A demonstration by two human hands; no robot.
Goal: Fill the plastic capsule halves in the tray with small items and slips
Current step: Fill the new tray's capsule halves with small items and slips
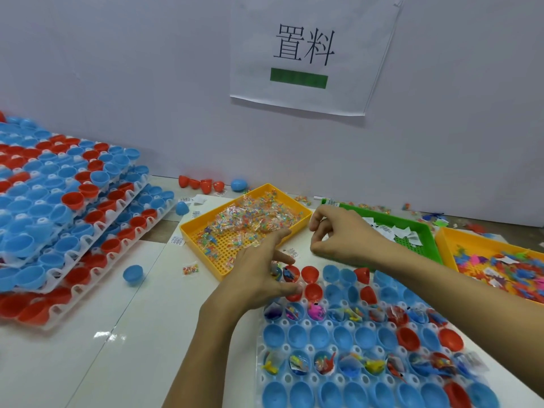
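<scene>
White table [88,334] spread wide, stacked trays of capsule halves [59,201] on the left, the working tray [312,325] of blue and red halves front right, some rows already stuffed. Behind it, yellow bin [232,262] of bead packets, green bin [426,240] of slips. Left hand [259,275] over the tray's far corner, fingers spread loose. Right hand [338,234] hovering above, curled; can't tell if it's pinching anything

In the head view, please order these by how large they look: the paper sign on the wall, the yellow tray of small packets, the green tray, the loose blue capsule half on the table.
1. paper sign
2. yellow tray of small packets
3. green tray, though the right hand hides part, so 2 and 3 are unsure
4. loose blue capsule half
</scene>
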